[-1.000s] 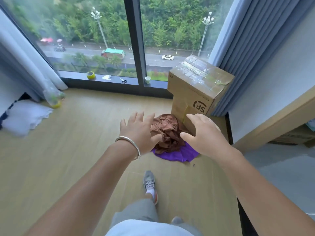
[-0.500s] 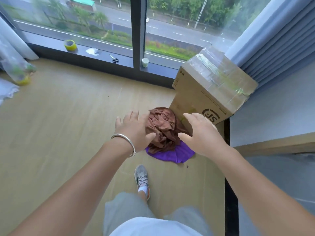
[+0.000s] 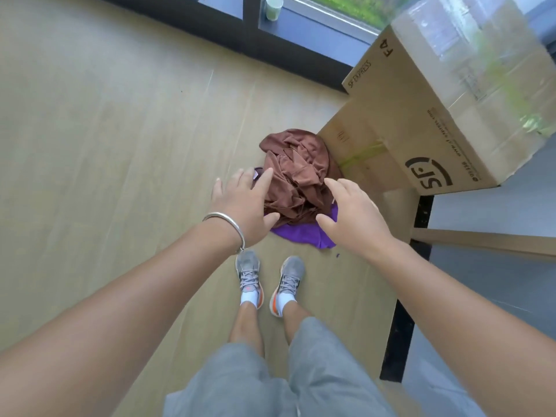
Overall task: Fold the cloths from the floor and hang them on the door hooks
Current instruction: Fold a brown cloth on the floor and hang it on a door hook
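The crumpled cloth (image 3: 296, 173) was brown, and the cloth (image 3: 304, 234) under it was purple. The floor (image 3: 120, 130) was pale yellow wood. The cardboard box (image 3: 421, 115) was tan with black letters (and some green tape). The shoes (image 3: 249, 272) were grey and orange, the shorts (image 3: 240, 380) grey.

You have two cloths on the floor in front of you: one brown cloth (image 3: 296, 173) crumpled on top and one purple cloth (image 3: 304, 234) under it. Beside them stand two cardboard boxes, the upper box (image 3: 445, 115) stacked on the lower box (image 3: 361, 158). One cup (image 3: 273, 7) sits on the sill, and you wear two shoes, the left shoe (image 3: 248, 273) and the right shoe (image 3: 290, 278), and one bracelet (image 3: 228, 227).
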### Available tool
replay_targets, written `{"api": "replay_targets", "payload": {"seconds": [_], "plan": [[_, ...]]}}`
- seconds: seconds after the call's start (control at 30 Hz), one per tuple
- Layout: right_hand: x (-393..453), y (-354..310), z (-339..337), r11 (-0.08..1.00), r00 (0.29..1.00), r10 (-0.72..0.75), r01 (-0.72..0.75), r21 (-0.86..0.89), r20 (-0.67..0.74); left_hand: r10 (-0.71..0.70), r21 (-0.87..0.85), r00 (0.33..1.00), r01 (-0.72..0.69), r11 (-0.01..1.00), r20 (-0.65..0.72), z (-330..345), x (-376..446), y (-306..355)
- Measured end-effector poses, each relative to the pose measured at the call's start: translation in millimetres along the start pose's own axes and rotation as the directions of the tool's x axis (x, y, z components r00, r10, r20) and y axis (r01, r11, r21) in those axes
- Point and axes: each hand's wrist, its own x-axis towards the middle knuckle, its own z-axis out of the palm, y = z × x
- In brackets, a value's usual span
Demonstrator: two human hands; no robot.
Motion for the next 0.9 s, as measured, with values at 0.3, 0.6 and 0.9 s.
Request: {"api": "replay_targets", "payload": {"seconds": [0.3,0.6,0.9], "plan": [[113,72,125,0.994,0.995,-0.049,0.056,-0.094,0.084,-0.011,0.063,0.985,0.001,0.998,0.172,145,95,-24],[263,148,277,0.96,0.981,-0.158,0.179,-0.215,0.111,-0.005,-0.06,0.988,0.014,0.998,0.152,317,238,-48],[411,203,333,0.975,0.978,-0.203,0.199,-0.095,-0.036,0.096,-0.342,0.986,-0.138,0.929,-0.138,399,395,-43]]}}
